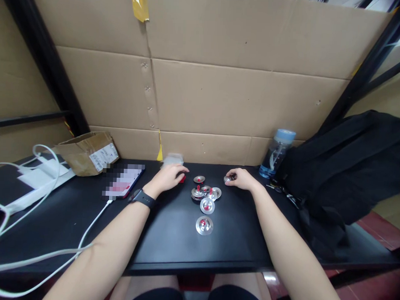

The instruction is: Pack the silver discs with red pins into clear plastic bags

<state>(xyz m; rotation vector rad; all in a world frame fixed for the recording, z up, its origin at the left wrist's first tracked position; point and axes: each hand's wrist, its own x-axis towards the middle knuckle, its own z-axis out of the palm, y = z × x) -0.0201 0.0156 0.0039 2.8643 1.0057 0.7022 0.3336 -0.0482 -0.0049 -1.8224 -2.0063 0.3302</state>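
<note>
My right hand is closed, its fingertips on a small silver finger cymbal at the right of the group. Over the table to the left, my left hand has its index finger and thumb apart. A small red thing shows just under that thumb; its kind I cannot make out. Between the hands lie several more domed metal finger cymbals with red loops: one at the back, an overlapping cluster, and two nearer me, a middle cymbal and a front cymbal.
Behind my left hand stands a clear plastic box. Leftward are a phone on a white cable, an open cardboard box and a white power strip. A water bottle and a black backpack stand right. Cardboard walls the back.
</note>
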